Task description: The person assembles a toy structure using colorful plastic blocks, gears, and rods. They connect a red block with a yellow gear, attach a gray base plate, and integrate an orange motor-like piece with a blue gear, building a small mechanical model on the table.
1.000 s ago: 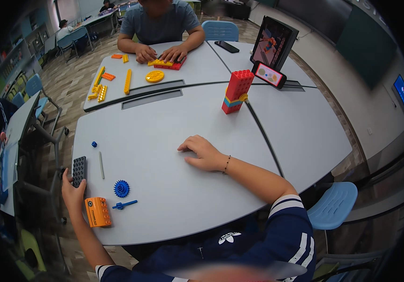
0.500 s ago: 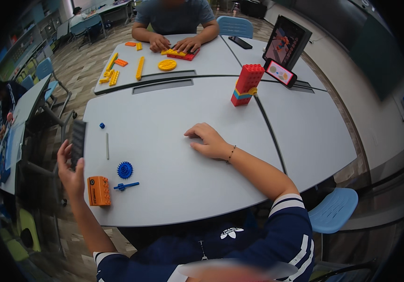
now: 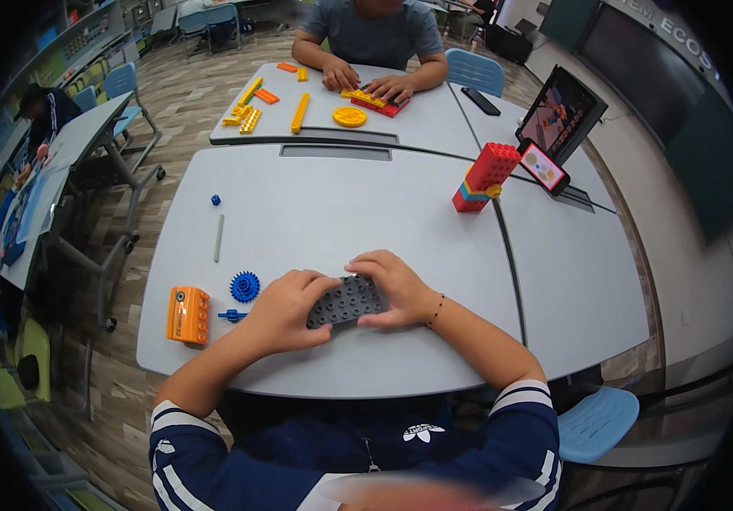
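A dark grey studded building plate [image 3: 349, 300] is held between my two hands near the table's front edge, studs facing up. My left hand [image 3: 292, 308] grips its left end, thumb in front and fingers behind. Around the right end curl the fingers of my right hand [image 3: 396, 289]. Left of my left hand lie a blue gear [image 3: 244, 287] and a blue axle piece [image 3: 232, 316], partly hidden by my left wrist. An orange studded block [image 3: 188, 315] stands at the table's left edge. Farther back are a thin grey rod [image 3: 219, 238] and a small blue piece [image 3: 215, 200].
A red block tower [image 3: 492, 166] with blue and yellow parts stands at the back right. Behind it a phone [image 3: 545, 168] leans on a dark upright case [image 3: 560, 115]. Across the table, a person's hands [image 3: 388, 88] work on yellow and red bricks; a yellow wheel [image 3: 350, 117] lies nearby.
My left hand has carried the grey plate from beyond the left table edge to the front middle. My right hand has moved nearer and taken its other end. The view has shifted.
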A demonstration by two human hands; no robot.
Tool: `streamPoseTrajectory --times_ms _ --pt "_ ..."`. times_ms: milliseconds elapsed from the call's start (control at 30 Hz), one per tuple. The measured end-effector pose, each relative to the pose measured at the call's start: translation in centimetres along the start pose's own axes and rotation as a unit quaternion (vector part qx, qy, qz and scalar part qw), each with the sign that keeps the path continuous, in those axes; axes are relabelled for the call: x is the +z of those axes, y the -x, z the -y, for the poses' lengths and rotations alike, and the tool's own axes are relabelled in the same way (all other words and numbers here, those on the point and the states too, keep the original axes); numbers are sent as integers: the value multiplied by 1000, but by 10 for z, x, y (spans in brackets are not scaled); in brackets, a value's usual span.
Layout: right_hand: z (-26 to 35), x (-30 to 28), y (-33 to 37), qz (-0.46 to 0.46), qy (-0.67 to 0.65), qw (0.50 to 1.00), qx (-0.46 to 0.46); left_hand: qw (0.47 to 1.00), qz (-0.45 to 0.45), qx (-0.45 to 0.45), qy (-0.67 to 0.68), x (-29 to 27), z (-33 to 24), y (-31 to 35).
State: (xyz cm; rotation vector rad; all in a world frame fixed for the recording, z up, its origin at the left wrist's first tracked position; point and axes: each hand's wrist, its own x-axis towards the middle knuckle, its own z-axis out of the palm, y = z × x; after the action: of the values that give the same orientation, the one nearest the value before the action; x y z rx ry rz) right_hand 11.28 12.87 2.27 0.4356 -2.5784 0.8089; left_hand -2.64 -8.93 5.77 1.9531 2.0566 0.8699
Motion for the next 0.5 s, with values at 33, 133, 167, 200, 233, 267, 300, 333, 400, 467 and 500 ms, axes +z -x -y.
streamPoseTrajectory --times_ms 33,133,167,200,233,267,300,333,400,467,500 --pt "3 2 -1 7 1 1000 -8 1000 -4 12 5 3 2 2" --pt "6 5 -5 36 2 999 -7 998 -18 51 13 10 10 5" --pt "6 5 -6 53 2 999 1 998 -14 57 12 11 13 5" --pt "6 5 -6 69 -1 998 11 998 -9 63 12 12 16 6" --pt "5 5 -6 82 -6 996 20 998 -5 69 10 12 18 6" --pt "5 5 -6 79 2 997 19 998 13 64 12 12 21 7" --pt "5 6 -6 74 6 997 18 998 13 64 16 12 22 7" --pt "5 6 -6 69 10 997 16 998 14 63 20 12 23 8" --pt "5 7 -6 62 18 998 17 998 15 60 23 13 24 9" --pt "4 6 -7 58 25 998 18 998 16 57 20 14 24 9" --pt "4 5 -7 57 26 998 20 998 17 55 18 14 24 9"
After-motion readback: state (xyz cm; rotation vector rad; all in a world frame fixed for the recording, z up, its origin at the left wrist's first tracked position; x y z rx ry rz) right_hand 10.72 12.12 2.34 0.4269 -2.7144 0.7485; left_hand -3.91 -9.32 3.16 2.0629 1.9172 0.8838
